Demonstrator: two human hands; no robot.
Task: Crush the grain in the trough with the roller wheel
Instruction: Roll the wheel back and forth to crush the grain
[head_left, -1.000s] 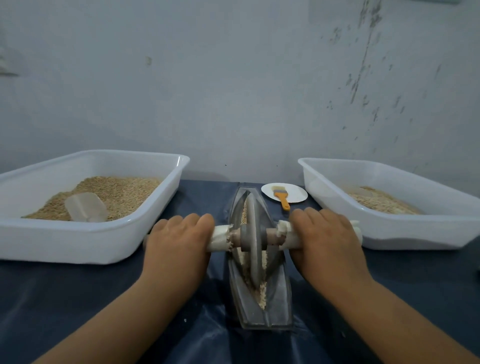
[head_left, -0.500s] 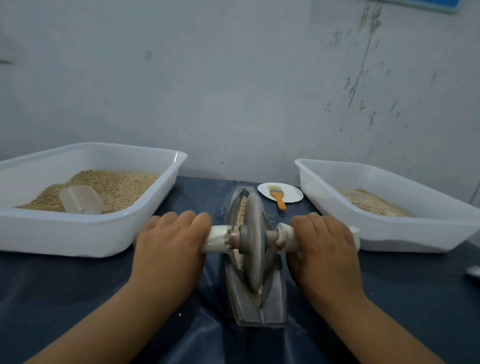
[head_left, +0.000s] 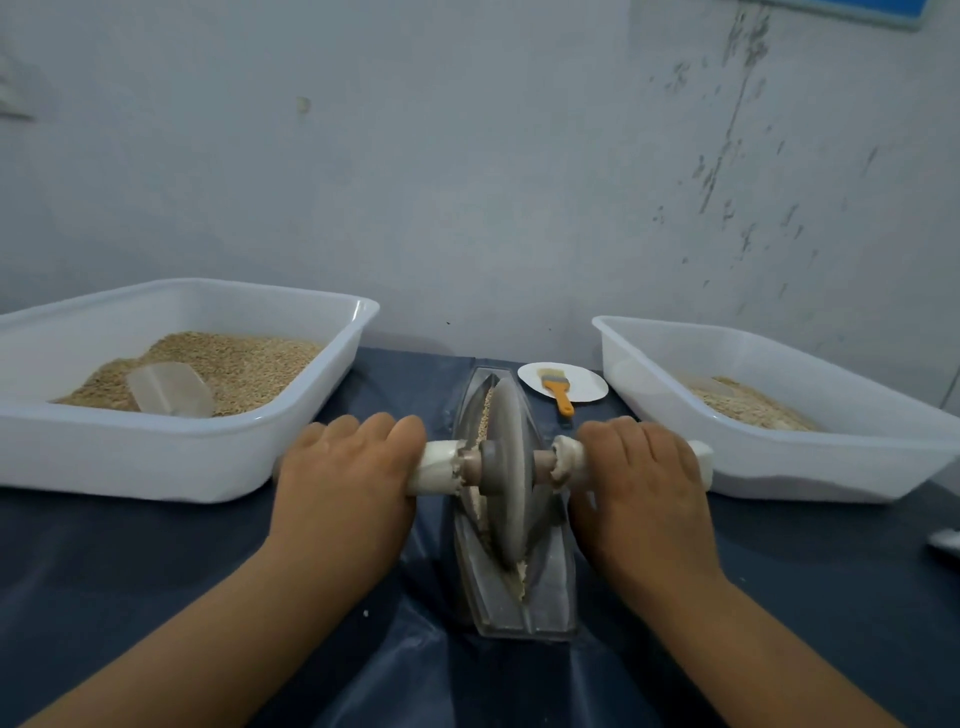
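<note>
Head view: both hands, left hand (head_left: 345, 483) and right hand (head_left: 641, 488), curled round the white-wrapped axle, have rolled the grey stone roller wheel (head_left: 511, 473) slightly forward along the boat-shaped metal trough (head_left: 550, 587), crushing more tan grain (head_left: 514, 579).

Both hands have rolled the roller wheel (head_left: 511, 460) along the trough (head_left: 550, 582); more crushed grain (head_left: 519, 579) now lies behind the fingers (head_left: 363, 431).

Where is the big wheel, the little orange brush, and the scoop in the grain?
Roller wheel (head_left: 511, 467), head view: on the grey disc's face.
Orange brush (head_left: 561, 398), head view: on its orange handle.
Scoop (head_left: 171, 388), head view: on its clear plastic body.
</note>
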